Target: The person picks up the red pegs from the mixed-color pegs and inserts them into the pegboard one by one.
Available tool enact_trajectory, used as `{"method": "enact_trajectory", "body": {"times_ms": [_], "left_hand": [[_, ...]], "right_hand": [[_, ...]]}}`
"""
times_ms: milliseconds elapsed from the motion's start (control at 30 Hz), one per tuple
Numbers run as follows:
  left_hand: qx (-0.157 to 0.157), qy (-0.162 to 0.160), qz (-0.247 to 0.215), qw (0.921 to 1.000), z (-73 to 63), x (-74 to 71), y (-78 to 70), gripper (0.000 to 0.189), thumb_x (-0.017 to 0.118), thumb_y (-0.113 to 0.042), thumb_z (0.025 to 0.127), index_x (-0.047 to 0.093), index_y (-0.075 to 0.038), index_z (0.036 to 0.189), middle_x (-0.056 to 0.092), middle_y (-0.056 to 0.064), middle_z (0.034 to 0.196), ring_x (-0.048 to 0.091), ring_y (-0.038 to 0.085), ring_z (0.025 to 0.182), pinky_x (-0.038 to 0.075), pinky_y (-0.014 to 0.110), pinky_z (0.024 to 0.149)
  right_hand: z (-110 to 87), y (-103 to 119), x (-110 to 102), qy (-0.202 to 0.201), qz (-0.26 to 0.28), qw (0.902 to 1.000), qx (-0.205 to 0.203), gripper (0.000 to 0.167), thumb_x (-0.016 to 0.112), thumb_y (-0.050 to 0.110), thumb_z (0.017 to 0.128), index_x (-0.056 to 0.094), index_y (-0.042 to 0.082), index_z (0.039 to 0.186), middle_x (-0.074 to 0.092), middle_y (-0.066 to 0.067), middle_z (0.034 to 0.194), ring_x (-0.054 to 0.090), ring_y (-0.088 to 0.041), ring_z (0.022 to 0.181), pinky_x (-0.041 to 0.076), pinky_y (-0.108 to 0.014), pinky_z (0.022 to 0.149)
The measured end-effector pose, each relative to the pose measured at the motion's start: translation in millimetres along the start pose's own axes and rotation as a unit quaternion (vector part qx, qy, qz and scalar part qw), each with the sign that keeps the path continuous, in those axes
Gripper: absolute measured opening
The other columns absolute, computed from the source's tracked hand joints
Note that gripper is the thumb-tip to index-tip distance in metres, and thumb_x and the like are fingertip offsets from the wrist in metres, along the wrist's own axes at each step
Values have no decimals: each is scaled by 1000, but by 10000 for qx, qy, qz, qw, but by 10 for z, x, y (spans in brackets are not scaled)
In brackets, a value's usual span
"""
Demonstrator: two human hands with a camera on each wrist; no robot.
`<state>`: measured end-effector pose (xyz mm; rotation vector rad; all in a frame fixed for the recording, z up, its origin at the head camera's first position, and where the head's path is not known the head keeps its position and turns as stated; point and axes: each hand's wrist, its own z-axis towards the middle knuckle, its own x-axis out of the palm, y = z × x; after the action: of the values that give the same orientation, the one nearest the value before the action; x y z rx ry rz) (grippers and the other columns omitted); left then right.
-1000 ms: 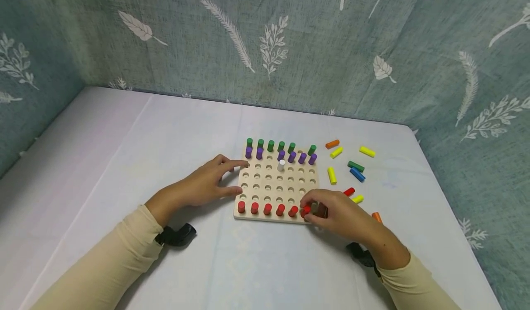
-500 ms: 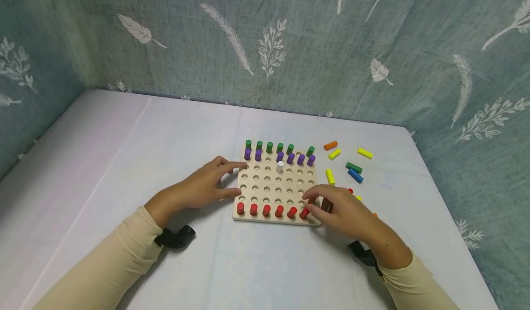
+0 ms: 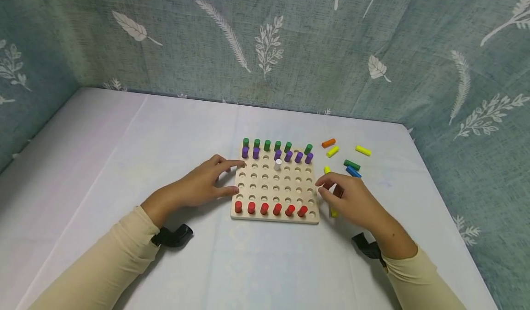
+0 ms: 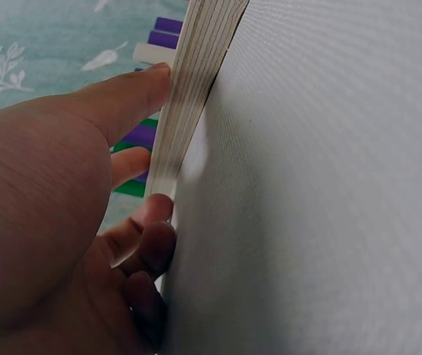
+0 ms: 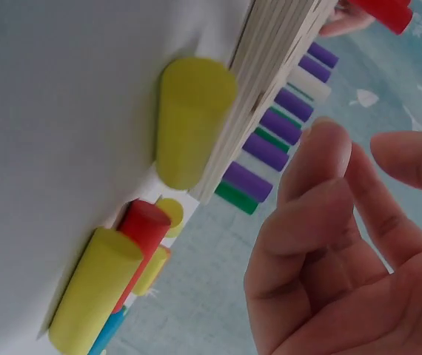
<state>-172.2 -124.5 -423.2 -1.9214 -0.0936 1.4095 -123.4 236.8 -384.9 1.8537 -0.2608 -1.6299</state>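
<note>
A wooden peg board [image 3: 271,218] lies on the table, with a front row of red pegs [image 3: 264,208] standing in its holes. Purple pegs [image 3: 288,156] and green pegs [image 3: 267,145] stand along the back, and one white peg [image 3: 278,164] is just in front of them. My left hand [image 3: 198,181] touches the board's left edge with index finger and thumb spread. Off the right edge hovers my right hand [image 3: 349,199], its fingers loosely bent, thumb apart and nothing held. A yellow peg [image 5: 192,126] lies beside the board, partly hidden by this hand in the head view.
Loose pegs lie right of the board: an orange peg [image 3: 329,143], several yellow ones such as the far yellow peg [image 3: 363,150], a green peg [image 3: 352,164] and a blue peg [image 3: 353,171]. A loose red peg [image 5: 144,225] shows in the right wrist view.
My right hand has left the last red peg in the front row and moved right and away, off the board. The left hand stays at the left edge.
</note>
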Motion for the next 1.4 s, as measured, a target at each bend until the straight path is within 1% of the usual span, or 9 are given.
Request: {"method": "enact_trajectory", "body": {"times_ms": [233, 433, 633, 800, 1033, 1200, 1300, 1400], "left_hand": [[22, 12, -5, 10000, 19, 11, -1, 74, 74, -44, 89, 38, -33, 154, 50, 10, 130, 54, 25, 111, 46, 43, 90], [-39, 38, -20, 10000, 17, 12, -2, 74, 74, -44, 89, 38, -33, 154, 50, 9, 130, 53, 24, 110, 46, 42, 89], [-26, 16, -23, 10000, 22, 14, -3, 74, 73, -44, 89, 38, -33, 154, 50, 10, 130, 54, 26, 114, 46, 45, 93], [-63, 54, -71, 9999, 4, 22, 4, 74, 73, -44, 90, 38, -32, 154, 49, 11, 131, 53, 27, 116, 47, 47, 95], [-1, 5, -34, 10000, 9, 3, -3, 74, 74, -43, 90, 38, -32, 154, 50, 11, 131, 54, 27, 115, 47, 47, 95], [-82, 34, -45, 10000, -13, 17, 15, 75, 74, -44, 89, 38, -33, 154, 49, 11, 131, 54, 27, 115, 47, 47, 95], [-21, 6, -42, 10000, -17, 15, 10, 74, 73, -44, 90, 38, -32, 154, 50, 11, 131, 54, 28, 115, 47, 47, 94], [2, -25, -37, 10000, -13, 6, 0, 73, 73, -45, 90, 39, -32, 153, 50, 11, 130, 54, 27, 115, 47, 47, 94]], "right_hand": [[13, -63, -83, -158, -138, 9981, 585, 14, 64, 15, 97, 70, 11, 109, 69, -5, 94, 55, -17, 69, 46, -27, 56], [23, -129, -146, -217, -223, 9965, 771, 14, 63, 14, 97, 69, 9, 109, 70, -7, 92, 56, -18, 69, 47, -28, 56], [38, -193, -183, -219, -346, 9927, 1130, 15, 64, 16, 98, 68, 10, 111, 69, -9, 95, 54, -20, 71, 48, -30, 55], [52, -272, -197, -117, -400, 9915, 1233, 16, 63, 19, 99, 67, 9, 111, 70, -11, 97, 55, -20, 73, 48, -31, 57], [54, -332, -260, -118, -416, 9901, 1337, 19, 61, 19, 100, 66, 7, 113, 69, -14, 101, 56, -22, 79, 48, -31, 62], [63, -373, -253, 42, -362, 9871, 1560, 22, 61, 22, 100, 66, 8, 116, 66, -15, 106, 56, -24, 84, 50, -29, 65], [64, -409, -252, 70, -481, 9849, 1663, 22, 60, 24, 100, 66, 9, 115, 64, -15, 105, 55, -24, 82, 49, -28, 63], [67, -440, -262, 69, -595, 9842, 1668, 21, 60, 24, 100, 66, 9, 114, 63, -15, 103, 54, -24, 79, 49, -28, 61]]}}
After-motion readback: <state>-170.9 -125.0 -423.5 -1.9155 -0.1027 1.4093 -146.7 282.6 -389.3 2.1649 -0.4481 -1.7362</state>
